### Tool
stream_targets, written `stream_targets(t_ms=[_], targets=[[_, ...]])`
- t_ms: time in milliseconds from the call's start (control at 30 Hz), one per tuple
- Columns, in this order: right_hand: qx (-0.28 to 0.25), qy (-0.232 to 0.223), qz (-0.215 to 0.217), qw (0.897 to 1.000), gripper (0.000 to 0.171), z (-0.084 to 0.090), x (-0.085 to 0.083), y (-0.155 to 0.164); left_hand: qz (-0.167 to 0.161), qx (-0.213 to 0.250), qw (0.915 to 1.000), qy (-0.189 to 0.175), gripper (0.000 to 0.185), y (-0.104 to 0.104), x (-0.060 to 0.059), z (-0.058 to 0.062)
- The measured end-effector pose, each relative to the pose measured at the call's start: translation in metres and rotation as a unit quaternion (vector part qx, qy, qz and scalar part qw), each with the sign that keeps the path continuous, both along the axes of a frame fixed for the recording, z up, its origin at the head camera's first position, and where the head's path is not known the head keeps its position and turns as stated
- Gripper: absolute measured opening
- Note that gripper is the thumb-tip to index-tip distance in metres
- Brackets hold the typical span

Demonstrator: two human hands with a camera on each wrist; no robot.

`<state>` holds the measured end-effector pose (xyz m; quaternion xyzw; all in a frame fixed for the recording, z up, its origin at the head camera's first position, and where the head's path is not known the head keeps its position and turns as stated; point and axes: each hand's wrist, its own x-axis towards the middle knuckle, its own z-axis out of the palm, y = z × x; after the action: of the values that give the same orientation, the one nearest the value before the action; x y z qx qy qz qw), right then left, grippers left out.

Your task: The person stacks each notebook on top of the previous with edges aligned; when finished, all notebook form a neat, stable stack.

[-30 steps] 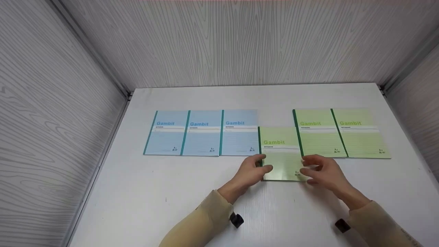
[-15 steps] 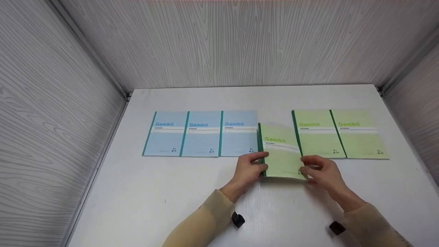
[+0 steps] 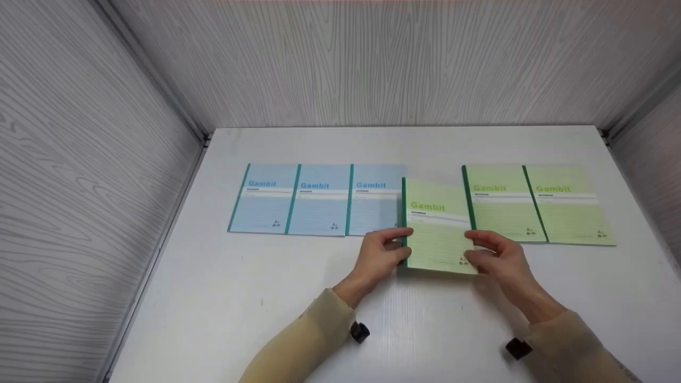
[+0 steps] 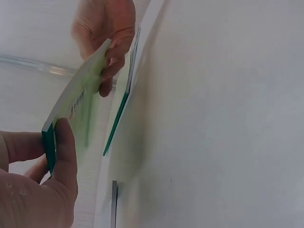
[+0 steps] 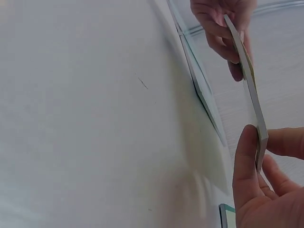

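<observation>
Fingers (image 3: pixel 396 232) of the left hand (image 3: pixel 378 260) are pinching the spine side of a green notebook (image 3: pixel 439 242), while the right hand (image 3: pixel 503 260) is pinching the opposite side, so each grip is narrow, with nothing but this one book between fingers and thumb. The notebook is hanging just above the desk (image 3: pixel 191 308), cover upward, tilting and bowing slightly in the wrist views. Both hands are probably taking opposite edges because a thin, pliable book would be sagging if one side went unsupported; gripping low on the sides is also leaving most of the cover showing. It is sitting between three blue notebooks (image 3: pixel 316 205) to the left and two other green notebooks (image 3: pixel 503 215) to the right, nearer the person than either group's far edge. Those groups are lying flat, neighbours side by side and seemingly touching, spines leftward and titles facing the person, which is likely keeping every cover readable and the line straight. Colour seems to be governing their order, blue staying with blue and green with green. Behind the desk, a pale wood-grained panel (image 3: pixel 362 64) is standing upright, apparently serving as a backdrop.
</observation>
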<state>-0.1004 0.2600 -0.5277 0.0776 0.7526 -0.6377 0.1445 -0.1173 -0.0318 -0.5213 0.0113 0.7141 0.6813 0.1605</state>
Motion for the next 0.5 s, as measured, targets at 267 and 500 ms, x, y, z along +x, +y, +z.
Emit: stream_targets(t_ms=[267,500], targets=[[0.003,0.058,-0.003,0.998,0.051,0.006,-0.014,-0.032,0.031,-0.098,0.9943,0.027,0.041,-0.033,-0.014,0.001],[0.014,0.076,0.010,0.997,0.050,0.006,-0.046,-0.062,0.060,-0.179,0.9808,0.047,0.034,-0.059,-0.039,0.011]])
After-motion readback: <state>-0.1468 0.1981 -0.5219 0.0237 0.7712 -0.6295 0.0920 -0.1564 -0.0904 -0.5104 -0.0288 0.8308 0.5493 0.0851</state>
